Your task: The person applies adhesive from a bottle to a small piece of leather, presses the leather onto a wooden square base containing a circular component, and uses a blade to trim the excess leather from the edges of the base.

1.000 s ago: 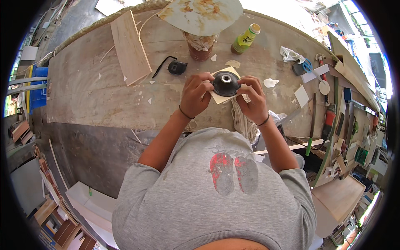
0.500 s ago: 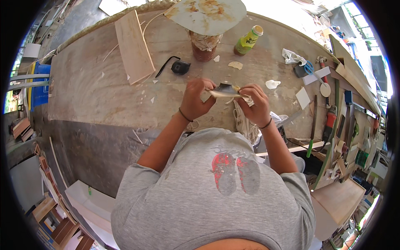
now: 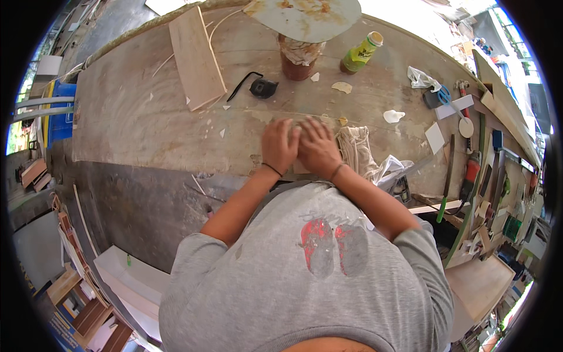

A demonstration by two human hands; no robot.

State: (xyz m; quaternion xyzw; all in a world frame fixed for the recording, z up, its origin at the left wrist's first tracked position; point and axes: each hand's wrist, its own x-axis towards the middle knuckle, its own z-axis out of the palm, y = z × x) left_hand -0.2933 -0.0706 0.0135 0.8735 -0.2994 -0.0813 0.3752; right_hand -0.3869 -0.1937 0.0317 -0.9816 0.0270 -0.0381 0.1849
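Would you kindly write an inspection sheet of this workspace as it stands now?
Surface: worn brown bench, stained, with pale scraps.
Job's things: whatever left hand and right hand may cover is hidden; crumpled cloth beside the right hand.
Clutter: tape measure, green bottle, blue-handled scissors.
Hands: close together, backs up; grip unclear.
Cables: thin pale strand, possibly cord, near wooden board.
Surroundings: blue container at left.

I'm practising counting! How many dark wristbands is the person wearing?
2: the left wristband is around the wrist just behind the left hand, and the right wristband is around the wrist just behind the right hand. No others show.
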